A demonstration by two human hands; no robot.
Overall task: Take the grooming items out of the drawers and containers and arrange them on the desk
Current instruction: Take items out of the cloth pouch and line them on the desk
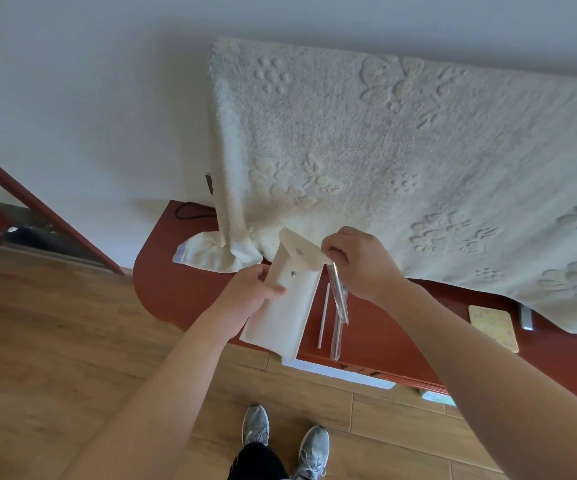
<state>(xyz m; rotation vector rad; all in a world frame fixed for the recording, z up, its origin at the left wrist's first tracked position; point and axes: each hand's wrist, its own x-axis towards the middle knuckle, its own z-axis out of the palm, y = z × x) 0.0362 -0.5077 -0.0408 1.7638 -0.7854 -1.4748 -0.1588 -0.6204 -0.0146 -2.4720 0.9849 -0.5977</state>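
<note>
My left hand (245, 296) grips a cream snap-button pouch (281, 313) by its left side, holding it above the red desk (176, 282) with the flap open. My right hand (361, 261) pinches a thin metal tool in a clear sleeve (339, 296) at the pouch's mouth; the tool hangs down beside the pouch. On the desk under it lie a slim white stick (324, 317) and another clear-sleeved tool (336, 341).
A large cream blanket (401, 161) with embossed flowers hangs over the back of the desk. A small yellow card (493, 327) and a grey object (526, 318) lie at the right. An open white drawer (349, 374) shows below the desk edge. Wooden floor and my shoes are beneath.
</note>
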